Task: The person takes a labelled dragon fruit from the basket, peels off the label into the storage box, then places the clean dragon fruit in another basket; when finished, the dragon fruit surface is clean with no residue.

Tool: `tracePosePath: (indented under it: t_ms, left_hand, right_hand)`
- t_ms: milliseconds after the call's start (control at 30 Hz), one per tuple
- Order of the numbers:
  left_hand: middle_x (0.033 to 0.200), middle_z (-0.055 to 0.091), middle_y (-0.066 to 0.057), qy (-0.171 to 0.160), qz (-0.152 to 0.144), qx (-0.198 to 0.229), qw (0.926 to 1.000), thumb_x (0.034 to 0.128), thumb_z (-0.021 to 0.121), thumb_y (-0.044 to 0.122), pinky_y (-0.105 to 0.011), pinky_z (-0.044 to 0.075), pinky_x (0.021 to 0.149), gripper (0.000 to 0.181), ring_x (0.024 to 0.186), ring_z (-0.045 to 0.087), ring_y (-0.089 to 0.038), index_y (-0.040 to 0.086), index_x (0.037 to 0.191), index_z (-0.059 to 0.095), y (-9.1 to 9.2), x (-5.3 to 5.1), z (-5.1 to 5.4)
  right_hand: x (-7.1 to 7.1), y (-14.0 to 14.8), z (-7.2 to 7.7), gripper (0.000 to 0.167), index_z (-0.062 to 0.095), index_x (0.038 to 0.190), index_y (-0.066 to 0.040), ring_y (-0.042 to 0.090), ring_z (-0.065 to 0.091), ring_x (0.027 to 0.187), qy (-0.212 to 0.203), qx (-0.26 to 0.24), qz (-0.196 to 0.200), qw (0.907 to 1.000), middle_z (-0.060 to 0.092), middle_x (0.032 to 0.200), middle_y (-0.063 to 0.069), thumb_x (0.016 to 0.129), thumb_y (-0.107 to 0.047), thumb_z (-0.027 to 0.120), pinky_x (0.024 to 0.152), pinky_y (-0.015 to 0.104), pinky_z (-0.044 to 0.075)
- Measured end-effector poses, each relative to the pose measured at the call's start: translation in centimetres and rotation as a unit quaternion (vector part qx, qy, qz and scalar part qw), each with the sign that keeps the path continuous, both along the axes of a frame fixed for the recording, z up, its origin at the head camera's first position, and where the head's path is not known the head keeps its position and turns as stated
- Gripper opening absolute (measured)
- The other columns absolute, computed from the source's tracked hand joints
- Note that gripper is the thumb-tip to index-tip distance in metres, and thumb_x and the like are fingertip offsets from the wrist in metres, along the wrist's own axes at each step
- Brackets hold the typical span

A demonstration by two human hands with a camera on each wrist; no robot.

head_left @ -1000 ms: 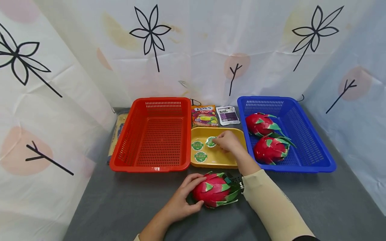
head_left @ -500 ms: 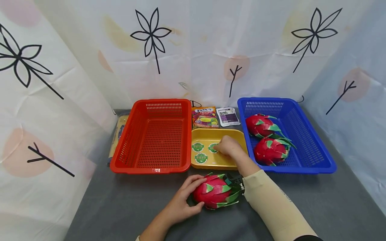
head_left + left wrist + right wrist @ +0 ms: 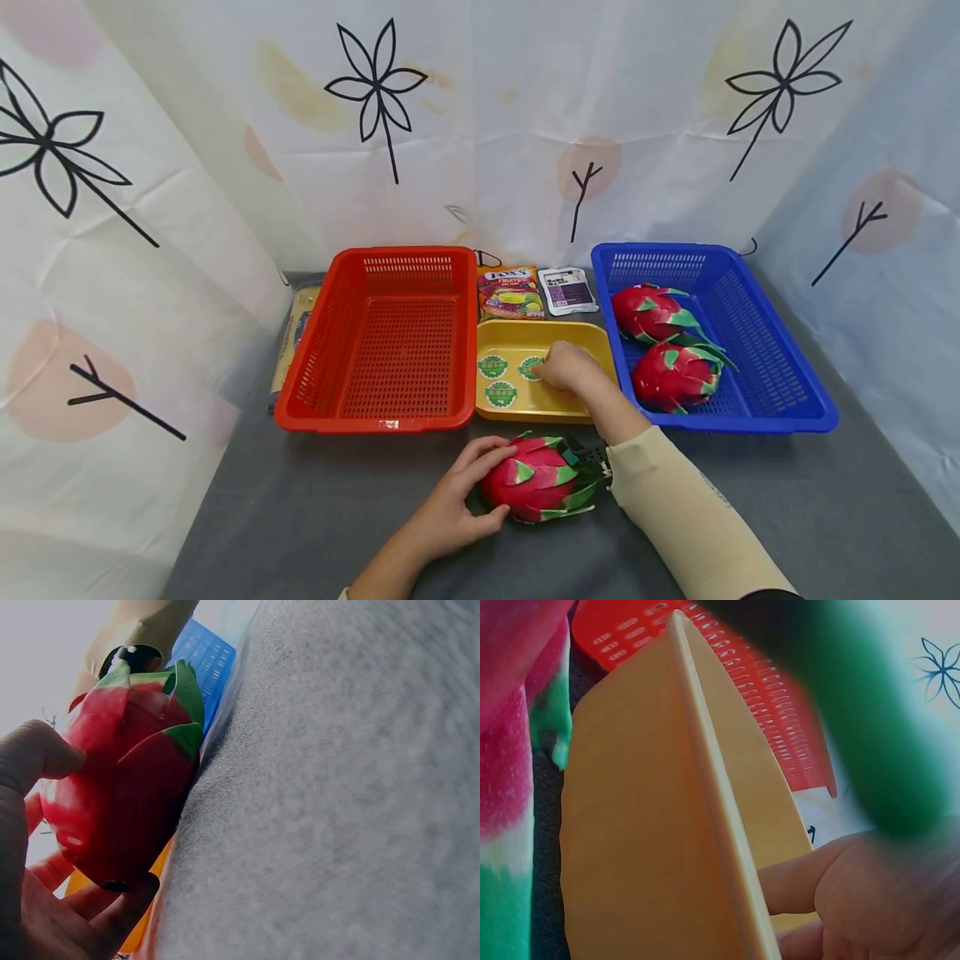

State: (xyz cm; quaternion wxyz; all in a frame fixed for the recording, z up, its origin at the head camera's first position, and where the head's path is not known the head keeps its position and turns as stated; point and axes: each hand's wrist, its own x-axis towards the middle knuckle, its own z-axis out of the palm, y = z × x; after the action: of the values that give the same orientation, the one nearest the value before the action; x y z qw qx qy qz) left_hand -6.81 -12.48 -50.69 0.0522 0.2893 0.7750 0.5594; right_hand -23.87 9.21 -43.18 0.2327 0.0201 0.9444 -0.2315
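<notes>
My left hand [image 3: 467, 493] grips a dragon fruit [image 3: 528, 479] lying on the grey table, thumb and fingers on either side of its blunt end. The left wrist view shows that dragon fruit [image 3: 124, 772] close up, green leaf tips pointing away from the palm. Over the yellow tray [image 3: 543, 402], my right hand [image 3: 573, 371] pinches the right edge of a round green-and-white sticker [image 3: 529, 367]. Two more such stickers [image 3: 492, 367] lie at the tray's left. In the right wrist view the tray wall [image 3: 645, 825] hides my right fingertips.
Left of the tray stands a red basket [image 3: 375, 423]. A blue basket [image 3: 780, 417] on the right holds two dragon fruits [image 3: 675, 375]. Behind the tray lie a candy bag [image 3: 510, 292] and a white-purple packet [image 3: 567, 290]. Another packet [image 3: 296, 329] sits beside the red basket.
The sticker at my right hand has shifted slightly right and toward me, with the hand lowering; over the last half second it stays put. My left hand keeps its grip on the dragon fruit.
</notes>
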Motion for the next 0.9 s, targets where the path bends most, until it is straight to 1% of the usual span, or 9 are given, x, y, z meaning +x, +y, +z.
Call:
tracePosePath:
  t_ms: [67,200,267,333,467,600,733,833,900]
  left_hand:
    - [0.149,0.043,0.002,0.006,-0.001,0.0,1.0,0.0856,0.08,0.006,-0.038,0.048,0.105,0.073,0.136,0.043,-0.023,0.027,0.149,0.052,0.03,0.0,-0.03]
    - [0.15,0.044,-0.001,0.029,-0.004,0.0,0.9996,0.0855,0.08,0.007,-0.038,0.049,0.105,0.072,0.135,0.044,-0.024,0.024,0.15,0.052,0.04,-0.07,-0.18]
    - [0.15,0.044,-0.002,0.039,-0.006,0.001,0.9992,0.0855,0.08,0.007,-0.038,0.049,0.104,0.072,0.135,0.045,-0.024,0.023,0.15,0.052,0.04,-0.12,-0.3]
    - [0.15,0.044,-0.002,0.047,-0.007,0.001,0.9989,0.0854,0.08,0.007,-0.038,0.049,0.105,0.072,0.135,0.045,-0.024,0.022,0.15,0.052,0.06,-0.18,-0.39]
    - [0.149,0.045,-0.004,0.064,-0.007,0.003,0.9979,0.0844,0.081,0.006,-0.038,0.048,0.105,0.072,0.134,0.046,-0.024,0.019,0.15,0.052,0.11,-0.26,-0.61]
    - [0.149,0.045,-0.004,0.064,-0.008,0.004,0.9979,0.0845,0.081,0.006,-0.038,0.049,0.105,0.072,0.134,0.046,-0.025,0.019,0.149,0.053,0.12,-0.24,-0.66]
    - [0.149,0.044,-0.003,0.052,-0.008,0.004,0.9986,0.0852,0.08,0.007,-0.038,0.049,0.105,0.071,0.135,0.045,-0.024,0.021,0.15,0.052,0.11,-0.19,-0.61]
    - [0.149,0.045,-0.005,0.054,-0.009,0.006,0.9985,0.0855,0.08,0.007,-0.039,0.049,0.104,0.071,0.134,0.045,-0.025,0.02,0.149,0.052,0.12,-0.18,-0.58]
    - [0.149,0.045,-0.005,0.056,-0.009,0.006,0.9984,0.0853,0.08,0.007,-0.039,0.049,0.104,0.071,0.134,0.046,-0.025,0.019,0.149,0.053,0.13,-0.17,-0.61]
  right_hand:
    - [0.14,-0.03,0.04,0.036,0.06,0.074,-0.006,0.016,0.042,0.048,0.001,-0.001,0.006,1.0,0.047,0.064,0.005,0.097,-0.032,0.069,0.046,0.026,0.034]
    - [0.36,-0.03,0.02,0.031,0.063,0.088,-0.002,0.017,0.046,0.052,-0.002,-0.005,0.014,0.9999,0.05,0.071,0.007,0.095,-0.031,0.07,0.048,0.026,0.038]
    - [0.44,0.01,-0.04,0.032,0.063,0.093,0.0,0.017,0.046,0.054,-0.007,-0.009,0.011,0.9999,0.05,0.072,0.007,0.095,-0.031,0.071,0.049,0.026,0.04]
    - [0.46,0.03,-0.1,0.032,0.062,0.095,0.0,0.017,0.046,0.054,-0.012,-0.012,0.004,0.9998,0.05,0.072,0.008,0.095,-0.031,0.071,0.049,0.026,0.04]
    - [0.44,0.05,-0.09,0.03,0.063,0.094,-0.001,0.017,0.047,0.055,-0.014,-0.014,0.007,0.9998,0.049,0.072,0.007,0.096,-0.03,0.07,0.05,0.025,0.041]
    - [0.43,0.1,-0.07,0.027,0.064,0.091,-0.002,0.018,0.048,0.055,-0.002,-0.007,0.018,0.9998,0.051,0.071,0.007,0.097,-0.028,0.068,0.049,0.026,0.041]
    - [0.39,0.14,-0.2,0.029,0.063,0.082,-0.006,0.019,0.047,0.059,0.032,0.025,0.028,0.9988,0.05,0.07,0.006,0.097,-0.031,0.068,0.054,0.029,0.038]
    - [0.31,-0.01,-0.31,0.034,0.062,0.074,-0.009,0.02,0.046,0.061,0.061,0.055,0.041,0.9958,0.049,0.068,0.004,0.094,-0.035,0.071,0.059,0.031,0.035]
    - [0.32,-0.13,-0.41,0.034,0.063,0.072,-0.01,0.02,0.047,0.061,0.073,0.074,0.05,0.9933,0.051,0.068,0.004,0.091,-0.036,0.074,0.059,0.032,0.036]
